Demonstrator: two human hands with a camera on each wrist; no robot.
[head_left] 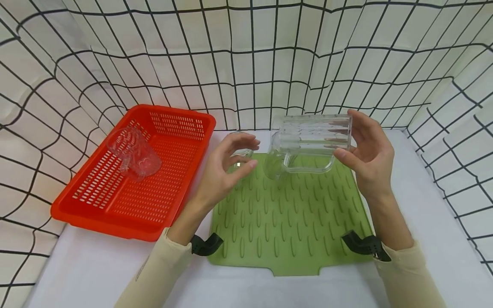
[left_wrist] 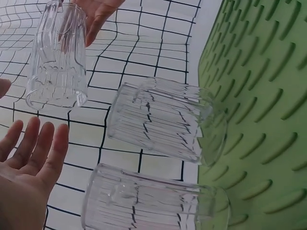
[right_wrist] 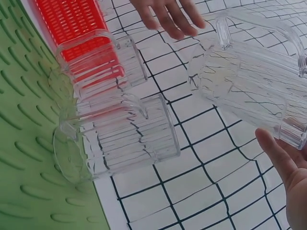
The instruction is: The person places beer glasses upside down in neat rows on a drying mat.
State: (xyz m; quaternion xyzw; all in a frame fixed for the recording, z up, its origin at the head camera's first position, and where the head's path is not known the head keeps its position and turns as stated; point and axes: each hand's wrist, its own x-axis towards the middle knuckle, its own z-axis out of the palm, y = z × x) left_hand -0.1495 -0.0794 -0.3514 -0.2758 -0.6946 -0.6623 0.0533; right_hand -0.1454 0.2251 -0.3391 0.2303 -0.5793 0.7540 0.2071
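Note:
My right hand (head_left: 371,160) grips a clear ribbed glass mug (head_left: 313,134) by one end, thumb on the near side. The mug lies sideways in the air over the far part of the green mat (head_left: 292,226), its handle toward me. Facing the mug's other end, my left hand (head_left: 220,173) has loosely bent fingers with nothing between them. In the left wrist view a gap shows between its fingertips and the mug. Two more glass mugs stand side by side at the mat's far edge, one mug (left_wrist: 163,124) beside another mug (left_wrist: 148,206); my left hand partly hides one in the head view.
A red perforated plastic basket (head_left: 209,122) stands on the left, with clear glassware (head_left: 136,156) lying in its far left part. Black-lined netting (head_left: 252,55) hangs over white cloth behind and on both sides. White tabletop (head_left: 416,205) shows around the ridged mat.

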